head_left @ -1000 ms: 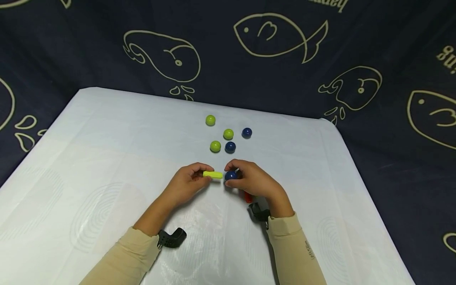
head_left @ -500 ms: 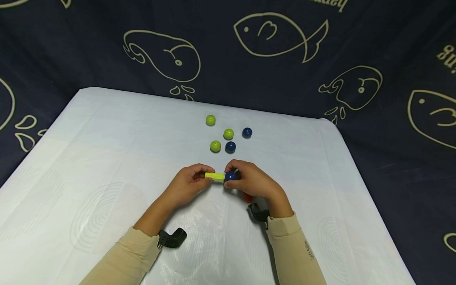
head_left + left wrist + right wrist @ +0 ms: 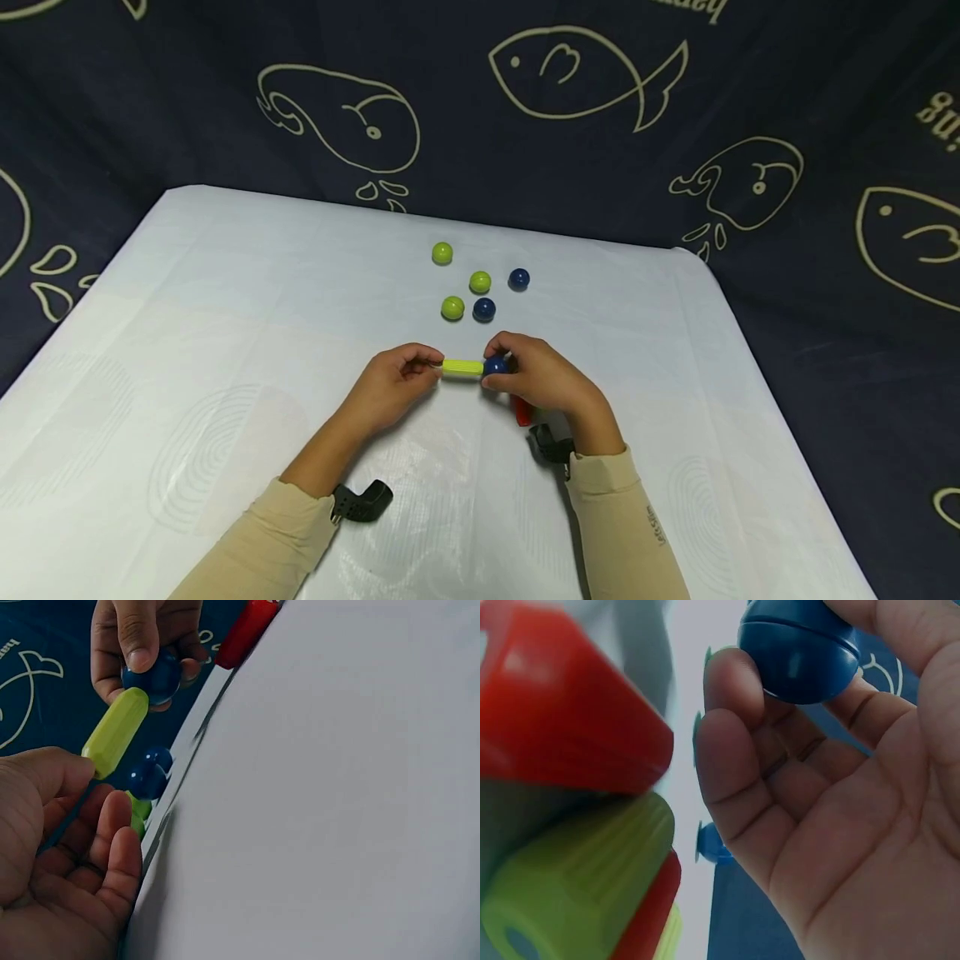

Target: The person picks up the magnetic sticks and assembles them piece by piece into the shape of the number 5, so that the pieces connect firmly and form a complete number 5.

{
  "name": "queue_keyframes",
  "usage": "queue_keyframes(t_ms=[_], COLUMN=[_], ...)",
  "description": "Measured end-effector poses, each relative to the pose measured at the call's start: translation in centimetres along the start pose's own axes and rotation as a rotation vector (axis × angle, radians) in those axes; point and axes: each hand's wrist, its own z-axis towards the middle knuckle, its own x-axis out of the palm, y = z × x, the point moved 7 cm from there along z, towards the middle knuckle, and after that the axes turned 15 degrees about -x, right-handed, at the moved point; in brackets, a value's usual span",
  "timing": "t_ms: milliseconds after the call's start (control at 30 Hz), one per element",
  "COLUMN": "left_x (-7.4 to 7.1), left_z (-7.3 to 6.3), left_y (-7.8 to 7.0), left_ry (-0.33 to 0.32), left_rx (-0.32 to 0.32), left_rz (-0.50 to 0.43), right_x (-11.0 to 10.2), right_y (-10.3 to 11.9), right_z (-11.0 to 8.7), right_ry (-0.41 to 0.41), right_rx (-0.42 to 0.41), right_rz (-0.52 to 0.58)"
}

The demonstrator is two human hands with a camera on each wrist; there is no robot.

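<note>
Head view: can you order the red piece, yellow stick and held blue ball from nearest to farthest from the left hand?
1. Yellow stick: pinched in the left hand.
2. Blue ball: beyond the stick, in the right hand.
3. Red piece: farther right, partly hidden by that hand.

The white table (image 3: 337, 275) bears faint rings (image 3: 206, 458) toward its left and right edges. Toward its far edge, three balls are lime green (image 3: 480, 282), two dark blue (image 3: 484, 310). The held rod (image 3: 462, 367) is yellow-green, the held ball (image 3: 496, 367) blue; cream fish (image 3: 585, 79) pattern the navy backdrop (image 3: 465, 179).
</note>
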Motion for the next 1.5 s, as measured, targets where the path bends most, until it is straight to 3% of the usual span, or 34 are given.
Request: queue_keyframes(t_ms=[567, 767, 967, 1100, 1300, 1500], left_x=[-1.2, -2.0, -3.3, -3.5, -2.6, -1.3], left_z=[-0.2, 0.2, 1.8, 3.2, 5.7, 7.8], left_y=[-0.4, -0.9, -2.3, -3.6, -5.2, -5.3], left_ry=[-0.071, -0.058, -0.062, -0.067, -0.057, 0.007], left_rx=[-0.056, -0.055, -0.068, -0.025, 0.071, 0.113], left_rz=[0.028, 0.055, 0.163, 0.256, 0.435, 0.586], right_x=[-0.7, -0.9, -1.3, -1.3, -1.4, -1.6], right_y=[-0.3, -0.4, -0.6, -0.6, -0.5, -0.5], right_z=[-0.5, -0.6, -0.8, -0.9, -0.9, -0.9], right_ry=[-0.031, -0.037, -0.046, -0.044, -0.047, -0.054], right_rx=[0.011, 0.016, 0.020, 0.018, 0.006, 0.002], right_rz=[0.015, 0.022, 0.022, 0.025, 0.030, 0.032])
